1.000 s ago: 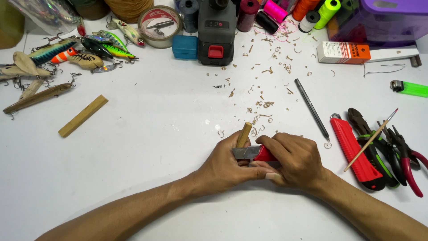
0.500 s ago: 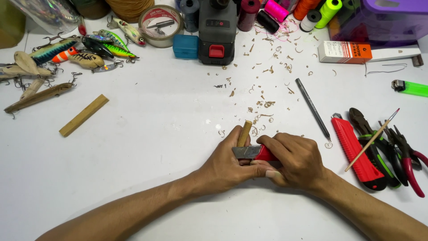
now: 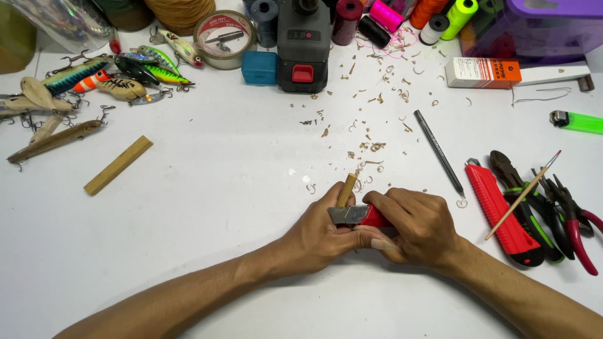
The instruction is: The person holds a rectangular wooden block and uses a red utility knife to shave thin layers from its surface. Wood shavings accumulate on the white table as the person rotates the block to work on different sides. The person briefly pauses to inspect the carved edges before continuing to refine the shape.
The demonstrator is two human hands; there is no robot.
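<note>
Overall, a white table (image 3: 207, 207) fills the view, cluttered along its far and right edges. At the far right corner sits a purple bin (image 3: 534, 25); beside it, spools of thread (image 3: 402, 14) in pink, orange, white and neon yellow. A dark grey battery pack (image 3: 304, 44) with a red button stands at top centre, a blue box (image 3: 259, 67) and a tape roll (image 3: 223, 34) just left of it. Fishing lures (image 3: 94, 81) with hooks crowd the far left. A flat wood strip (image 3: 118, 165) lies alone, well apart from the hands. On the right: a red utility knife (image 3: 502, 210), pliers (image 3: 553, 207) with a thin brush (image 3: 523, 194) across them, a green lighter (image 3: 576, 122), a white and orange carton (image 3: 482, 72), a black pencil (image 3: 438, 150). Wood shavings (image 3: 370, 125) scatter between the battery pack and the hands. Nothing blocks the hands. Left hand (image 3: 323, 235) is closed around a short wood stick (image 3: 346, 189), its tip poking up and away past the fingers. Right hand (image 3: 421, 226) is wrapped tight on a red cutter (image 3: 370, 216), blade laid against the stick, both hands touching at near centre.
</note>
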